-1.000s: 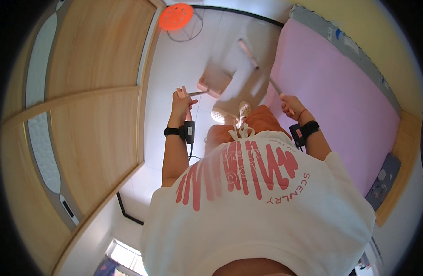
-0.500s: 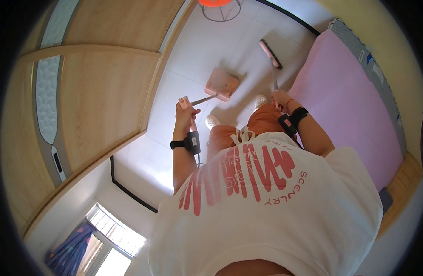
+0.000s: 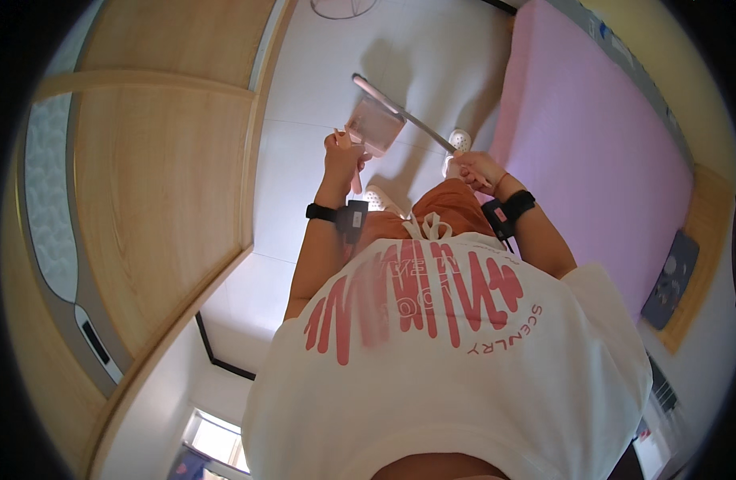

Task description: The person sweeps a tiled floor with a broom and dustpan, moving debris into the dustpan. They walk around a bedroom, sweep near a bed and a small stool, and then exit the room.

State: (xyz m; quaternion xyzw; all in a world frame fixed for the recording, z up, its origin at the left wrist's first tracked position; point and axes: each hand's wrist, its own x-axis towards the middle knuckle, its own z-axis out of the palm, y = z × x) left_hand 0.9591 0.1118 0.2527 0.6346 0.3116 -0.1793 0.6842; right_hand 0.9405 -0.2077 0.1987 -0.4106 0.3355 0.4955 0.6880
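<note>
Pink plastic dustpan (image 3: pixel 374 126) gripped by left hand (image 3: pixel 341 154), long metal-handled broom (image 3: pixel 408 116) clasped by right hand (image 3: pixel 476 169), pink mattress (image 3: pixel 592 152) alongside.

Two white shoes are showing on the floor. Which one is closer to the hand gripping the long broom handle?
The upper white shoe, beside the pink bed, just above the right hand. The other shoe lies nearer the left hand.

I see a white tiled floor (image 3: pixel 304 160). At 12 o'clock a round fan base (image 3: pixel 344 6) stands on it; at 2 o'clock a bed with a pink sheet (image 3: pixel 592 152) rests on it.
</note>
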